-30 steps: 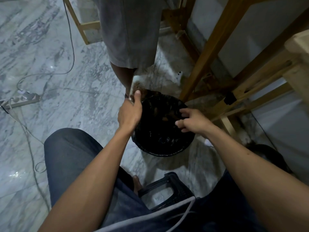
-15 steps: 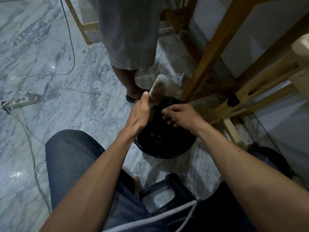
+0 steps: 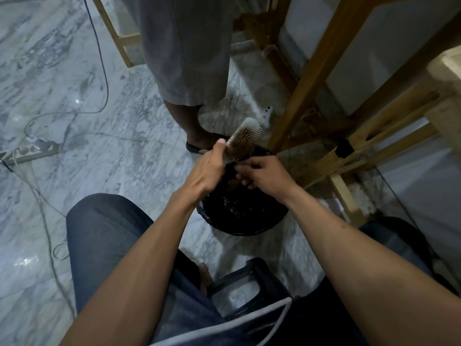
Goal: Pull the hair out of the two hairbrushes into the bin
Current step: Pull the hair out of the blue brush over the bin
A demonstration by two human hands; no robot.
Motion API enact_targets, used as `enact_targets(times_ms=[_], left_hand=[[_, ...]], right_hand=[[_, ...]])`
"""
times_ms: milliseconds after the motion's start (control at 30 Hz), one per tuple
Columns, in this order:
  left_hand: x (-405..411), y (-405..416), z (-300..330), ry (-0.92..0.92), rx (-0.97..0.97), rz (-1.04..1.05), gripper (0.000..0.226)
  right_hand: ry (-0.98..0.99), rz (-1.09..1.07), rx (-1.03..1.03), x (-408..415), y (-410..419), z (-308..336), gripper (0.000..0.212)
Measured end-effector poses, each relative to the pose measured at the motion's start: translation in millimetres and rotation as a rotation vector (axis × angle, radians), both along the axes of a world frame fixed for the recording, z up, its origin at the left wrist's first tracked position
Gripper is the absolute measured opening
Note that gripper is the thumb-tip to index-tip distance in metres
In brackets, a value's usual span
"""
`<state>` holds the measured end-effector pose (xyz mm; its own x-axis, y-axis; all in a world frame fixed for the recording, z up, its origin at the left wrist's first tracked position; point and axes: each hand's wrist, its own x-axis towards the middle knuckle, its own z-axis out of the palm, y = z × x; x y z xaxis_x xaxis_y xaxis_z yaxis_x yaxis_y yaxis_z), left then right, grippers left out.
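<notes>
Near the middle of the frame, the left hand (image 3: 208, 168) is closed around the handle of a hairbrush (image 3: 243, 138), which tilts up and to the right above the far rim of the black bin (image 3: 243, 213). The right hand (image 3: 265, 173), just right of it, has its fingertips (image 3: 240, 168) pinched together at the brush's lower bristles, though whether any hair is caught between them cannot be told. Only this one brush shows.

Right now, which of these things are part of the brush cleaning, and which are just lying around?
Part of the job:
left hand
hairbrush
right hand
bin

Just lying about:
power strip
cables
black stool
wooden frame
</notes>
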<state>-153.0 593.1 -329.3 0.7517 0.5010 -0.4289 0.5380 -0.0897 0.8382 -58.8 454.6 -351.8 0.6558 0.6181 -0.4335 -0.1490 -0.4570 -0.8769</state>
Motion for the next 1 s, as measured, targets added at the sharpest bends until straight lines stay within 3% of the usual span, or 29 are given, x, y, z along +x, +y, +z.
enact_targets(times_ms=[267,467,567,633,767,900,1000], left_hand=[[-5,12,-3,0.085,0.256,0.013,0.064],[2,4,-6,0.044,0.171,0.036,0.072],[2,-3,-8,0.048,0.157,-0.017,0.069],[0,-5,-8,0.083,0.189,-0.067,0.063],[3,-8,-11,0.108,0.304,-0.192,0.051],[6,-11,-15,0.096,0.373,-0.258,0.047],[7,-5,-18,0.122,0.385,-0.193,0.046]], right_hand=[[0.026,-0.255,-0.094,1,-36,-15,0.008],[0.023,-0.327,-0.31,1,-42,-20,0.015],[0.114,-0.128,-0.387,3,-30,-9,0.047],[0.192,-0.115,-0.285,5,-21,3,0.07],[0.249,-0.261,-0.062,13,-7,19,0.031],[0.136,-0.32,-0.032,19,-3,11,0.016],[0.077,-0.352,-0.07,18,-10,6,0.021]])
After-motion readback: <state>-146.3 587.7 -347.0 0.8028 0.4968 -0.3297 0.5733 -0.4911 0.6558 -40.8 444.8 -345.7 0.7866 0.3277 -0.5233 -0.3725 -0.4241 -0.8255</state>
